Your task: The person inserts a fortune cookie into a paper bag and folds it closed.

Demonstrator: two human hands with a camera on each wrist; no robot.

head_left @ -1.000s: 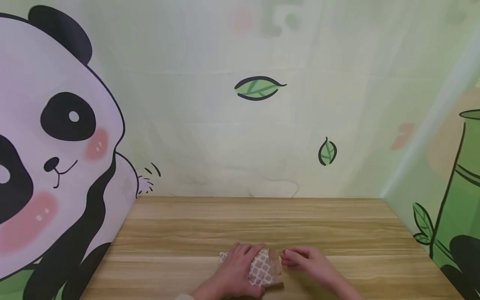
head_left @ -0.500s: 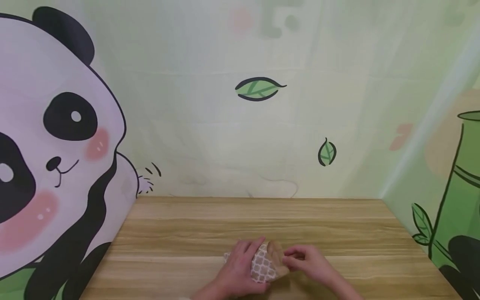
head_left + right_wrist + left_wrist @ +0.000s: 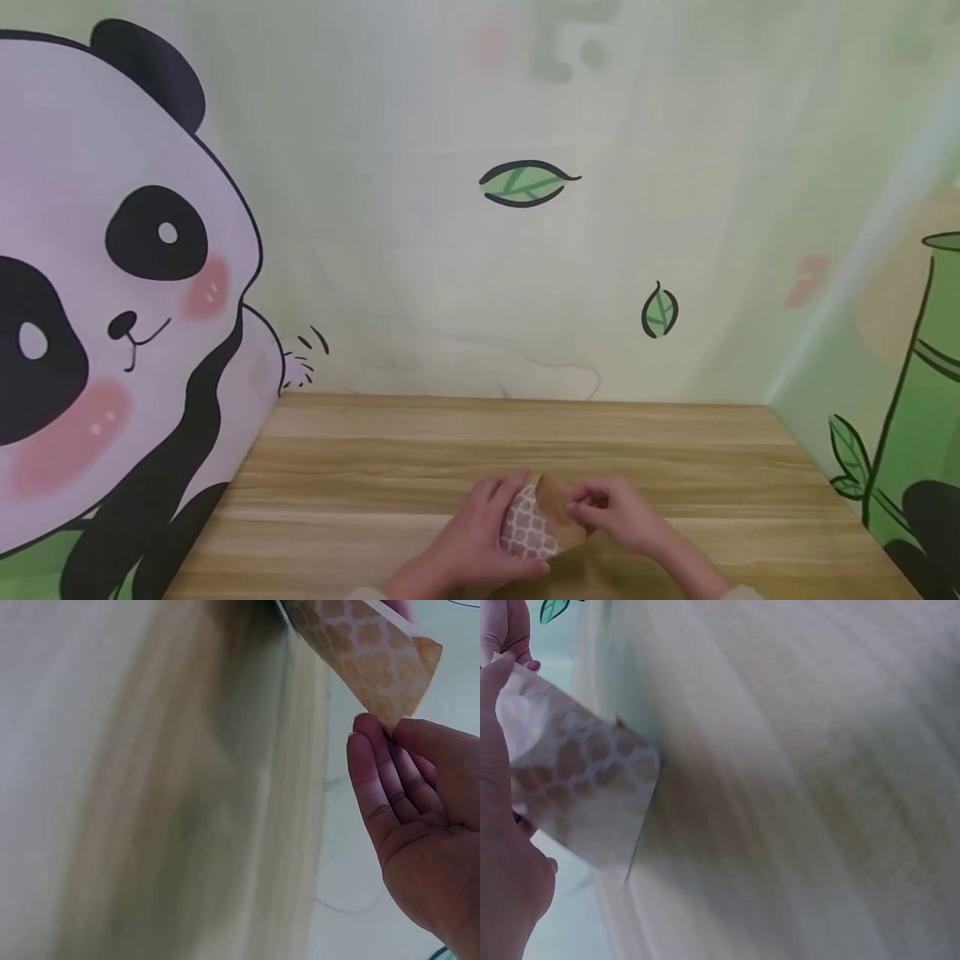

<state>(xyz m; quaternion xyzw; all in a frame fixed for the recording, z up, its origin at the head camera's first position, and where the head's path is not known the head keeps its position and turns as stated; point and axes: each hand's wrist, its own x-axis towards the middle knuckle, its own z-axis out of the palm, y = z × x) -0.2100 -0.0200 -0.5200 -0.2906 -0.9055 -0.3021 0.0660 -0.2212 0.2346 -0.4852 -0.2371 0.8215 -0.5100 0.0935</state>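
Note:
A small brown paper bag [image 3: 527,527] with a white lattice print is held over the near part of the table. My left hand [image 3: 474,533] grips it from the left, thumb along the near side and fingers on the far side. Its plain brown end [image 3: 553,498] points to the right, where my right hand [image 3: 621,515] pinches the edge. In the right wrist view, thumb and fingertips of the right hand [image 3: 427,802] meet at a corner of the paper. The left wrist view shows the bag [image 3: 592,761] slanting out from the left hand [image 3: 506,847]. The inside of the bag is hidden.
The wood-grain table [image 3: 360,450] stretches beneath both hands to its back edge. Behind it hangs a pale green backdrop [image 3: 420,275] printed with a panda [image 3: 150,308], leaves and a bamboo stalk [image 3: 918,400].
The right hand has come in to the bag's right end and now pinches it. The left hand has tilted and raised the bag slightly. The head view has shifted a little.

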